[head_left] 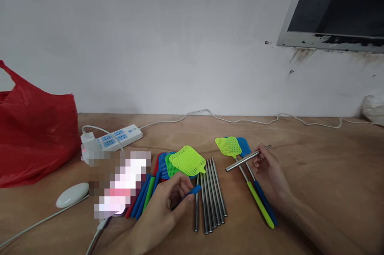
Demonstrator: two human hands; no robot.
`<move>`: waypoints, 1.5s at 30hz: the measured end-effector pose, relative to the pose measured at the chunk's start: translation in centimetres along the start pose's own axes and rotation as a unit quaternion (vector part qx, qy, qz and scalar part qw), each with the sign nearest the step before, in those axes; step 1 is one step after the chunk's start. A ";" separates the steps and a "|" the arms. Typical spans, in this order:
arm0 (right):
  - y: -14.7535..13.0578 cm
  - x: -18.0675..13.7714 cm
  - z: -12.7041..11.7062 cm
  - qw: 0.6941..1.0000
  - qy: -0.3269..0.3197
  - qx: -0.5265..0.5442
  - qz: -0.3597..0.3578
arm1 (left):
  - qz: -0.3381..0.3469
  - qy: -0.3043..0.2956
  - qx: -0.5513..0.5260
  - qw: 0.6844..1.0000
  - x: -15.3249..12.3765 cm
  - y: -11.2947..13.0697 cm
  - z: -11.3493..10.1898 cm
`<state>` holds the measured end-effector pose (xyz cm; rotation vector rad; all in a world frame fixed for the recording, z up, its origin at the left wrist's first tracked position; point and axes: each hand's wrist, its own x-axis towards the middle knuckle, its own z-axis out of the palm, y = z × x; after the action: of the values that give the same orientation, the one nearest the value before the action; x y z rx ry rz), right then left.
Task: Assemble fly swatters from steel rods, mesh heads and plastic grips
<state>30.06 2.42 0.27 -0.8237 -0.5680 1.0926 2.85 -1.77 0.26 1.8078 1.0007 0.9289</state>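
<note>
My left hand (163, 207) is closed round a blue handle grip (195, 190), whose end sticks out past the thumb. My right hand (271, 171) pinches a metal tube (243, 161) in the air, tilted up to the right. Below it lie two fly swatters with handles, one with a yellow-green head (228, 146) and one with a blue handle (265, 203). Several metal tubes (213, 195) lie side by side between my hands. Behind my left hand, loose swatter heads (187, 160) in yellow-green, green, blue and red overlap. Several coloured grips (148, 194) lie left of that hand.
On the wooden table (330, 159) a blurred-out phone (123, 187) lies left of the grips. Behind it is a white power strip (120, 137) with a plugged-in charger. A red plastic bag (36, 131) and a white oval object (72, 195) are at left. A white cable runs along the wall.
</note>
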 end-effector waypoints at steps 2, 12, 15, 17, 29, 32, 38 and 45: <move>-0.2 0.2 0.0 1.000 0.013 -0.008 -0.009 | 0.008 0.014 0.032 0.999 0.1 0.0 -0.2; 0.8 -1.2 0.4 0.989 -0.036 -0.138 0.045 | -0.057 0.120 0.476 0.869 1.7 0.6 -4.5; 0.7 -1.2 0.4 0.986 -0.049 -0.153 0.051 | -0.112 0.049 0.568 0.814 1.8 0.8 -4.5; 0.6 -1.3 0.5 0.984 -0.056 -0.163 0.053 | -0.118 0.022 0.608 0.785 1.7 0.8 -4.3; 1.0 -1.5 0.5 0.978 -0.069 -0.193 0.044 | -0.048 -0.056 0.586 0.807 1.0 0.0 -3.2; 1.1 -1.6 0.5 0.976 -0.076 -0.196 0.050 | -0.056 -0.066 0.575 0.814 0.8 -0.1 -2.9; 1.3 -1.8 0.5 0.970 -0.107 -0.200 0.087 | -0.045 -0.096 0.547 0.830 0.3 0.2 -2.2; 0.9 -1.9 0.9 0.972 -0.118 -0.132 0.157 | 0.041 -0.096 0.401 0.910 0.2 0.8 -2.0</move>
<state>28.17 1.08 0.05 -1.0472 -0.8131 1.4379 1.36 -1.26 1.77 2.5717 1.2921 0.3669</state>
